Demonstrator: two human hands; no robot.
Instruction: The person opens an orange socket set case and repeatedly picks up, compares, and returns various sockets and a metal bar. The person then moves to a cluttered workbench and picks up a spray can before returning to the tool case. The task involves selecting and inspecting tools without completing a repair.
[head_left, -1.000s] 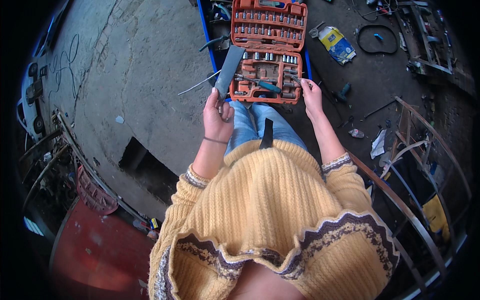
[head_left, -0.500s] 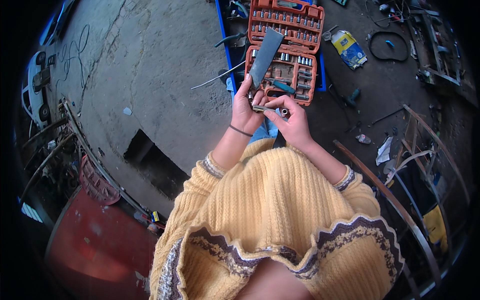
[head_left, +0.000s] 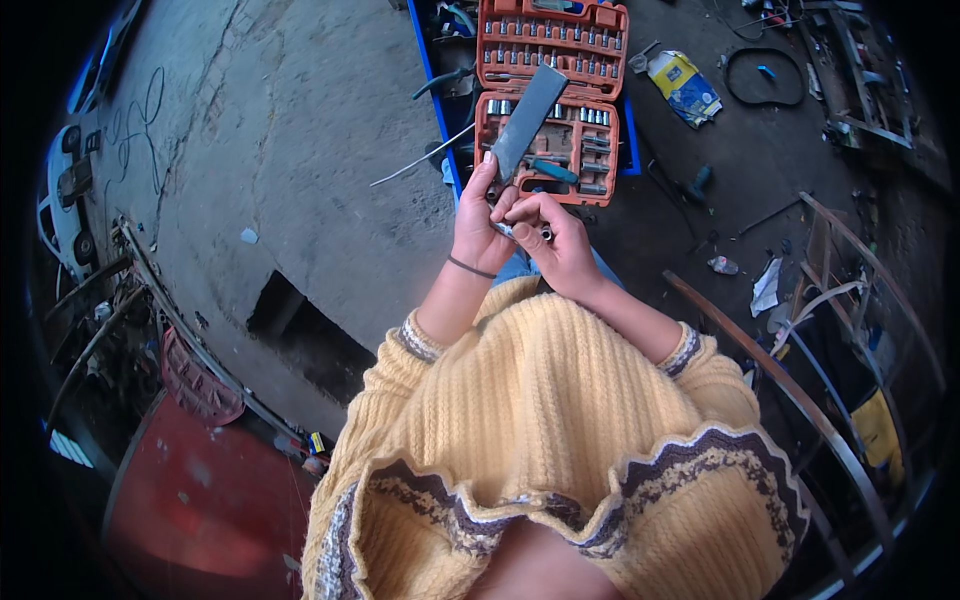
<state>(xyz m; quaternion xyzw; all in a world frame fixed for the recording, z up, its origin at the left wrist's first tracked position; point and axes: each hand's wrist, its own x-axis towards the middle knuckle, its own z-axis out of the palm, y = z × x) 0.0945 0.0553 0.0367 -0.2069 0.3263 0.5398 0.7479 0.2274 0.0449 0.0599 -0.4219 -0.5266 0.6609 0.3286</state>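
One grey strip (head_left: 530,120) fills the left grip (head_left: 480,225); the right grip (head_left: 562,252) pinches a mostly hidden metal piece (head_left: 546,233).

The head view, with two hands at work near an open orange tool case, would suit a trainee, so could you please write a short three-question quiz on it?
1. Which does the left hand hold: (a) a clear bottle, (b) a flat grey strip, or (c) a sheet of white paper?
2. True or false: the right hand is close beside the left one.
3. Fill in the blank: in the open orange tool case, the tool lying in the nearer half has a ____ handle.

Key: 1. b; 2. true; 3. teal.
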